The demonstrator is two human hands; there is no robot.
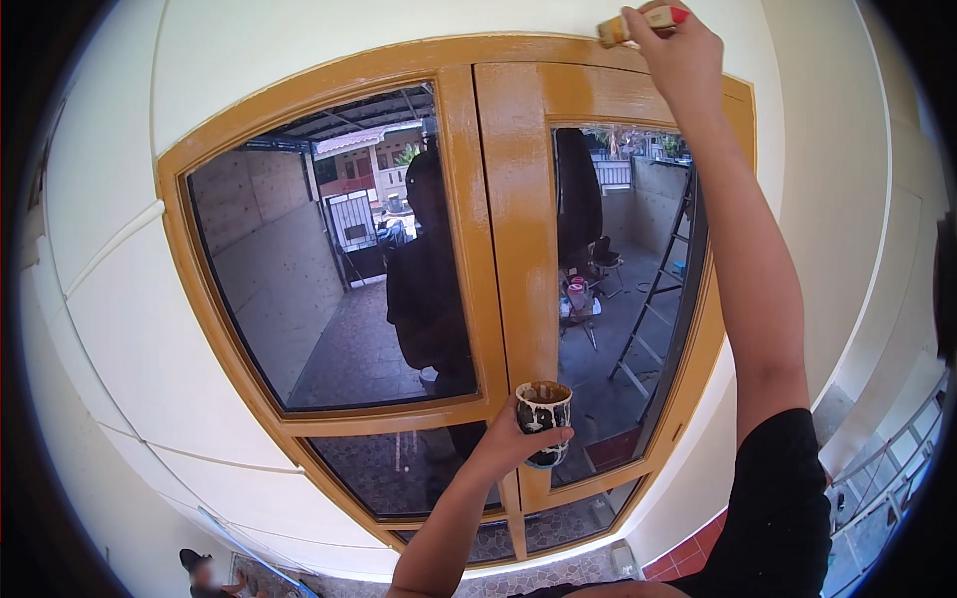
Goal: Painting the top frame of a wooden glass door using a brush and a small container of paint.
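Observation:
Raised to the top of the window frame, my right hand (686, 55) grips a paintbrush (648, 24) with a pale handle and a red end. Its bristles, stained brown, point left and lie at the upper edge of the yellow-brown wooden frame (359, 62). Lower down, my left hand (508, 444) is wrapped round a paint-splashed cup (544, 419), dark with white drips. Brown paint shows inside the cup, which is held upright in front of the right-hand glass pane. On the top rail, a patch right of the centre looks darker and glossier than the wood around it.
Dark glass panes (329, 269) mirror a yard, a ladder and my dark outline. Cream wall (110, 299) surrounds the frame. A metal ladder (887, 468) stands at the lower right. Another person (199, 573) is low at the bottom left, near a blue pole (249, 548).

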